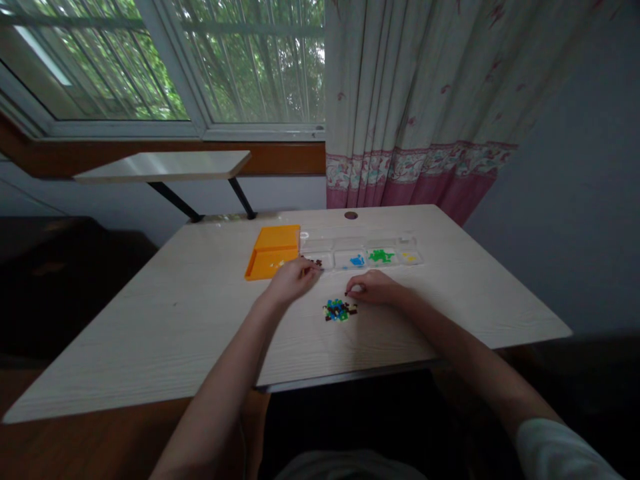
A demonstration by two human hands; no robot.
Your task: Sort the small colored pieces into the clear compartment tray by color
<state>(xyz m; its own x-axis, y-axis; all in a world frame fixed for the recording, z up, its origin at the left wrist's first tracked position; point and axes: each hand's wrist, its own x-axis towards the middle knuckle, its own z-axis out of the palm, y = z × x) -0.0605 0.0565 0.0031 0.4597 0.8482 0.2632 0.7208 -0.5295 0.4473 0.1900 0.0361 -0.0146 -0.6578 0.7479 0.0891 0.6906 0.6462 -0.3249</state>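
My left hand [294,277] is at the front edge of the clear divided tray [345,244], fingers closed together beside the compartment with dark brown pieces [316,261]; whatever they hold is hidden. Pinched between the fingertips of my right hand [375,288] is a small dark brown piece, held just above the table. Below it lies a mixed pile of tiny pieces [338,309] in blue, green, brown and cream. Other tray compartments hold blue pieces [357,261], green pieces [380,255] and a few yellow pieces [409,257].
An orange two-part tray [276,237] with a few pale pieces stands left of the clear one. A raised shelf [170,165] on black legs is at the back left of the wooden table [200,313]. A cable hole [351,215] and a curtain [400,107] are behind.
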